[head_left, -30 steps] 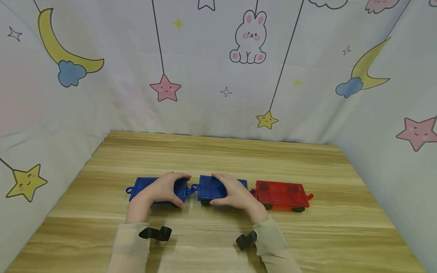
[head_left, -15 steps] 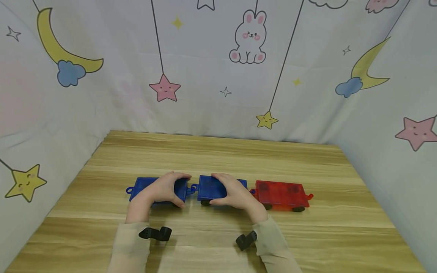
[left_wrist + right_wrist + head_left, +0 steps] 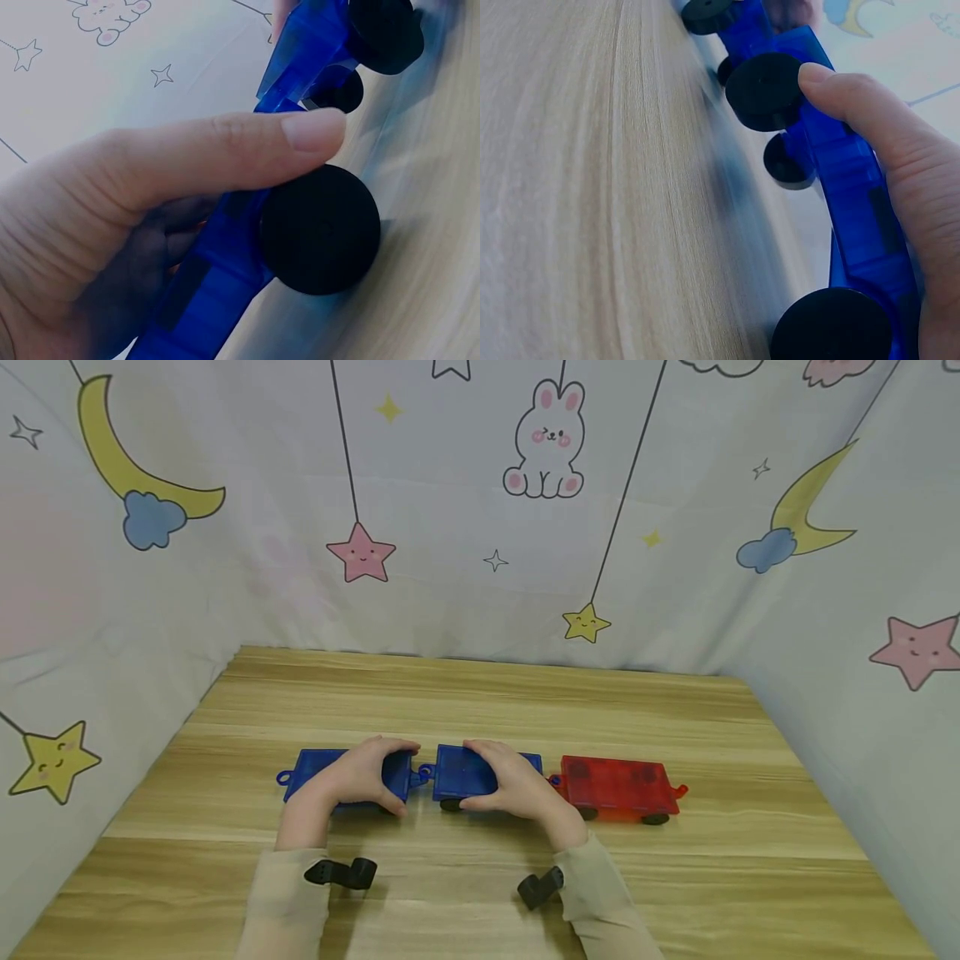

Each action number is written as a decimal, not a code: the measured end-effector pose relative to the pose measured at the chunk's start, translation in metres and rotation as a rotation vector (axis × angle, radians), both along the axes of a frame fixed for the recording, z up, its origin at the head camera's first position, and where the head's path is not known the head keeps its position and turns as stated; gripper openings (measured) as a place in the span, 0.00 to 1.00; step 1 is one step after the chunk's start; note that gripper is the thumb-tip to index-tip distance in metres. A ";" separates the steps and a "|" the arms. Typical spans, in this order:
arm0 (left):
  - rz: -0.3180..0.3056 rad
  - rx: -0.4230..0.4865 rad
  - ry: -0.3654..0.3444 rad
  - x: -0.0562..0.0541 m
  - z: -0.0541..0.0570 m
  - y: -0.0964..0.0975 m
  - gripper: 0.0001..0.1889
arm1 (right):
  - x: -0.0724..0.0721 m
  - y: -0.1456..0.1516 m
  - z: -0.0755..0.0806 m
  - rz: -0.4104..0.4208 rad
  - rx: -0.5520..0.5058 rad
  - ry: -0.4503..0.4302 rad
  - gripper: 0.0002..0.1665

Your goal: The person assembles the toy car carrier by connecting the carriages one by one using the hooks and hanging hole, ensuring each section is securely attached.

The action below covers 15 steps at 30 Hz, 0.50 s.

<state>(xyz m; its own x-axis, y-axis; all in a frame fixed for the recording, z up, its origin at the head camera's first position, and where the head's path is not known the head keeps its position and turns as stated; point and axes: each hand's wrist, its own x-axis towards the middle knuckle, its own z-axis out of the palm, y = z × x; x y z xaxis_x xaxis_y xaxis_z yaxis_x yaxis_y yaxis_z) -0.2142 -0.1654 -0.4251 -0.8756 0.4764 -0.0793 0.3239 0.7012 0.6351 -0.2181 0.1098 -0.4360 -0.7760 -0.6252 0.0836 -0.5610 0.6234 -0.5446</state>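
Two flat blue toy train cars and a red one stand in a row on the wooden table. My left hand (image 3: 360, 774) grips the left blue car (image 3: 313, 766) from above, thumb on the near side and fingers over the far side. The middle blue car (image 3: 457, 770) is held the same way by my right hand (image 3: 519, 783). Between them, their blue coupling (image 3: 422, 775) ends overlap. In the left wrist view my thumb lies just above a black wheel (image 3: 322, 229). The right wrist view has my thumb tip beside another black wheel (image 3: 761, 91).
To the right, the red car (image 3: 618, 785) meets the middle blue car at a coupling, with a red hook (image 3: 681, 792) at its far end. A blue ring (image 3: 284, 777) sticks out at the row's left end. White printed cloth (image 3: 450, 602) walls the table behind and on both sides.
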 end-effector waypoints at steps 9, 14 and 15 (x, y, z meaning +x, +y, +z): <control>0.001 0.004 -0.001 0.000 0.001 0.000 0.49 | -0.001 0.000 -0.002 0.006 0.001 0.010 0.51; -0.004 0.005 0.005 0.000 0.001 0.000 0.49 | -0.002 0.000 -0.002 0.012 0.011 0.017 0.51; -0.006 0.004 0.009 0.000 0.001 0.000 0.49 | -0.001 0.000 -0.002 0.014 0.010 0.017 0.51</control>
